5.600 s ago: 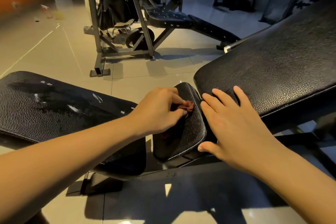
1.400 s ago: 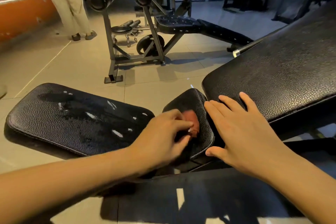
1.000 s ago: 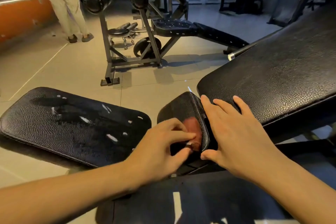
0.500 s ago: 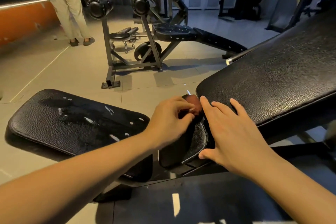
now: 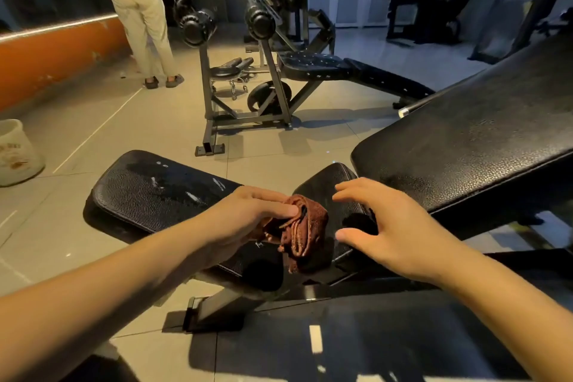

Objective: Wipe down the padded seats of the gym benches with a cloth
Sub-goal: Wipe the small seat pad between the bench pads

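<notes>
My left hand (image 5: 248, 220) holds a bunched reddish-brown cloth (image 5: 302, 231) lifted a little above the small black padded seat (image 5: 328, 186). The cloth hangs down from my fingers in loose folds. My right hand (image 5: 390, 226) hovers open just right of the cloth, fingers spread, over the gap between the small seat and the big inclined black back pad (image 5: 480, 146). A flat black bench pad (image 5: 161, 192) with scuffed white marks lies to the left, under my left forearm.
A metal-framed bench with roller pads (image 5: 260, 77) stands on the tiled floor ahead. A person in light trousers (image 5: 145, 25) stands at the back left by an orange wall. A pale bucket (image 5: 15, 152) sits at the left edge. More machines fill the back right.
My left hand has pulled the cloth off the small seat and toward me, so it now hangs free. My right hand has lifted off the pad edge and opened wider.
</notes>
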Action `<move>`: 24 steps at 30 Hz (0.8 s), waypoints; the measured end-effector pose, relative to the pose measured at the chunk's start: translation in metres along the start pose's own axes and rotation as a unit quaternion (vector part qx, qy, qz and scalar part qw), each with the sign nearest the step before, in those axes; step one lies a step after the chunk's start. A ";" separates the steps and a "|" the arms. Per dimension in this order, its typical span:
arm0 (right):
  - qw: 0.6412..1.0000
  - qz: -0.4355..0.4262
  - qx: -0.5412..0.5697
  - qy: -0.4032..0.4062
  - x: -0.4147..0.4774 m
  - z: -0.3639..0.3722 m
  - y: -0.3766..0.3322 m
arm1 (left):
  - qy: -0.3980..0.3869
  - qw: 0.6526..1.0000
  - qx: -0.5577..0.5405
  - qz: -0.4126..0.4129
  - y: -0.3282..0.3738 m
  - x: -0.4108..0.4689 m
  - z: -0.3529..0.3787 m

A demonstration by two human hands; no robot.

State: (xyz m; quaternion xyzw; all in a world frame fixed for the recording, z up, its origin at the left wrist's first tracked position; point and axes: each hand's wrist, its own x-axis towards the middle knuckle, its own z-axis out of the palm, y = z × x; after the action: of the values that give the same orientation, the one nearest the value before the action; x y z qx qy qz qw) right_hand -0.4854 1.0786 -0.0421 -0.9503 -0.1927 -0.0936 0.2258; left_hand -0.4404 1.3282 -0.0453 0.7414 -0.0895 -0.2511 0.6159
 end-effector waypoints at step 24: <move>0.888 0.231 0.393 -0.069 0.006 0.041 -0.096 | 0.285 0.932 0.208 0.087 -0.006 -0.090 0.009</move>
State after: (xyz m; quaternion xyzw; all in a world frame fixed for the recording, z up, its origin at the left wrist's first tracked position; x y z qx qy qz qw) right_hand -0.5156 1.1791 -0.0390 -0.8058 -0.0041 0.1104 0.5818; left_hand -0.5230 1.3615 -0.0291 0.8823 -0.0246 0.0502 0.4674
